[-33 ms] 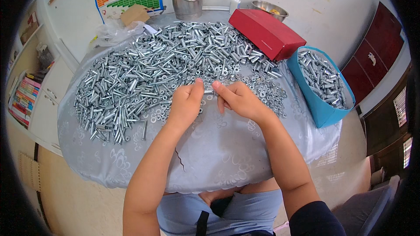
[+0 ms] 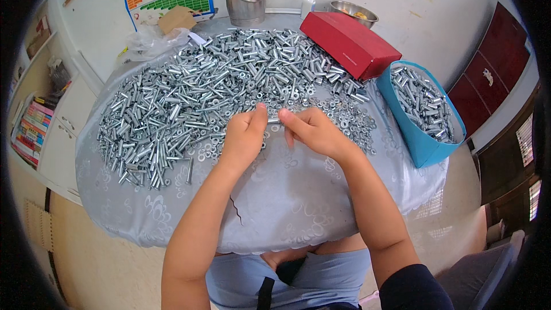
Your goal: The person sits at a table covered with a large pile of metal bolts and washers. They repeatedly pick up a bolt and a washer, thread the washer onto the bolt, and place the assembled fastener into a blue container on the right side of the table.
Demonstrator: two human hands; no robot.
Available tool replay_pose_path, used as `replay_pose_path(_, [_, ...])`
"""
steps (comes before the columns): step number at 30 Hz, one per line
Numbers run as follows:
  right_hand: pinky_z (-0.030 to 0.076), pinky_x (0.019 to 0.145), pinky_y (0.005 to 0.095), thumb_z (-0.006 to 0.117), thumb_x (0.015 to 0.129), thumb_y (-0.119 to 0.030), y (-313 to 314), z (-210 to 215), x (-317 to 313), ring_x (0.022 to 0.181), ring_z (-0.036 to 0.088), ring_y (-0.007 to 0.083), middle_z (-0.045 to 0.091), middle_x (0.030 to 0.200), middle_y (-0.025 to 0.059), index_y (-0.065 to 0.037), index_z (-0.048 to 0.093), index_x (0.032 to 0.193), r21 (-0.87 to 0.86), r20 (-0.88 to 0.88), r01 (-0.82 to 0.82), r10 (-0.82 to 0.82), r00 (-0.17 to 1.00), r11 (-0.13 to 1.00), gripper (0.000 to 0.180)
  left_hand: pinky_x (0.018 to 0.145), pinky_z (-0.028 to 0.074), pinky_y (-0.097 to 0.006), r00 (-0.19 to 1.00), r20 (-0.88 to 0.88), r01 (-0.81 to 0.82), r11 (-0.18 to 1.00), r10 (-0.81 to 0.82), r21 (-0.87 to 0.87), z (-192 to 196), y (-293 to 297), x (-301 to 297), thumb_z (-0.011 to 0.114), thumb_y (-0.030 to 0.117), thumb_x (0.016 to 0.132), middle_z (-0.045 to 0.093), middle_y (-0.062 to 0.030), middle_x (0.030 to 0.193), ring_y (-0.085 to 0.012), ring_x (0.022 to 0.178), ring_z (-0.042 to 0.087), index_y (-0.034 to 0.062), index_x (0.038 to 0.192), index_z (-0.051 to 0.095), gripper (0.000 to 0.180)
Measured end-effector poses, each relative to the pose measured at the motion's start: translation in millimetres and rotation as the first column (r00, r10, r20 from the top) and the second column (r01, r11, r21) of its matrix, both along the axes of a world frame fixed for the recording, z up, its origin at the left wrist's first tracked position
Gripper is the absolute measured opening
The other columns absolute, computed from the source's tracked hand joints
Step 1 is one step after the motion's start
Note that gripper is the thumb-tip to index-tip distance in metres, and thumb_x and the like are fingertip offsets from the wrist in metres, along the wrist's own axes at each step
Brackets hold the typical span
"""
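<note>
Between my two hands, over the near edge of the heap, a short silvery metal bolt or sleeve lies level. My left hand grips its left end, thumb on top, and hides that end. At the other end, the thumb and fingers of my right hand are pinched on it; the lower fingers are slightly blurred. Loose washers are spread on the table beneath and beyond my hands. A large heap of metal bolts and sleeves covers the table's left and far side.
A blue fabric bin full of metal sleeves stands at the right edge of the cloth-covered table. Behind the heap are a red box, a steel pail, a spray bottle, a metal bowl and a plastic bag.
The lower fingers of my right hand have shifted slightly around the metal part. Everything else looks the same.
</note>
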State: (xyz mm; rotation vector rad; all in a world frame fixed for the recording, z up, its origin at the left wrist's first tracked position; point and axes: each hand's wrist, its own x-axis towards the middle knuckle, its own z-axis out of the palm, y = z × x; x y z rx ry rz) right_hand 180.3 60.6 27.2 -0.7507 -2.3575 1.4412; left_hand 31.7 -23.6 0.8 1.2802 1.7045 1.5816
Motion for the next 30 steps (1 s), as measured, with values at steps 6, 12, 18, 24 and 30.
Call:
replay_pose_path(6, [0.030,0.048,0.0230,0.053,0.086,-0.033,-9.2,-3.8,-7.4,0.053,0.036,0.0051,0.042,0.053,-0.0032,-0.003,0.054,0.059,0.065,-0.224,0.042,-0.026,0.974,0.997,0.040,0.044,0.026,-0.029,0.999,0.043,-0.014,0.999,0.016,-0.033,-2.0,2.1,-4.5,0.044,0.033,0.089,0.036,0.0031,0.046,-0.0069,0.047,0.030,0.0021,0.050,0.040,0.050])
replay_pose_path(12, [0.033,0.047,0.0245,0.050,0.086,-0.041,-6.5,-11.0,-9.1,0.050,0.039,0.0084,0.044,0.053,0.0004,-0.002,0.055,0.062,0.143,-0.279,0.039,0.003,0.960,0.989,0.046,0.043,0.026,-0.029,1.000,0.013,0.019,1.000,-0.019,-0.007,-3.2,1.1,-3.0,0.043,0.033,0.089,0.037,0.0022,0.046,-0.0073,0.046,0.031,0.0011,0.051,0.042,0.050])
replay_pose_path(18, [0.033,0.047,0.0229,0.049,0.087,-0.040,-9.2,0.5,-7.7,0.051,0.040,0.0072,0.044,0.056,-0.0016,-0.004,0.055,0.068,-0.147,-0.219,-0.015,-0.017,0.975,0.989,0.041,0.042,0.026,-0.030,0.998,-0.064,0.013,1.000,-0.011,0.021,-3.8,0.7,0.4,0.044,0.033,0.089,0.038,0.0013,0.045,-0.0074,0.045,0.032,0.0015,0.050,0.042,0.050])
replay_pose_path(24, [0.036,0.047,0.0223,0.048,0.088,-0.038,-6.6,-2.8,-7.3,0.050,0.042,0.0068,0.046,0.055,-0.0009,-0.002,0.054,0.067,-0.335,-0.132,0.069,-0.119,0.984,0.940,0.042,0.042,0.027,-0.030,0.989,-0.134,0.068,0.998,-0.068,-0.009,-1.8,-1.6,3.7,0.044,0.031,0.089,0.037,-0.0006,0.044,-0.0086,0.045,0.031,-0.0014,0.052,0.042,0.050])
replay_pose_path(30, [0.035,0.044,0.0222,0.041,0.090,-0.043,-8.6,-13.6,-14.7,0.046,0.042,0.0089,0.046,0.053,0.0007,-0.001,0.052,0.066,-0.097,-0.275,-0.060,0.032,0.961,0.993,0.050,0.042,0.026,-0.031,0.999,-0.041,-0.001,1.000,0.001,0.003,-6.4,0.2,1.7,0.044,0.030,0.089,0.035,-0.0007,0.044,-0.0087,0.044,0.029,-0.0015,0.052,0.041,0.049])
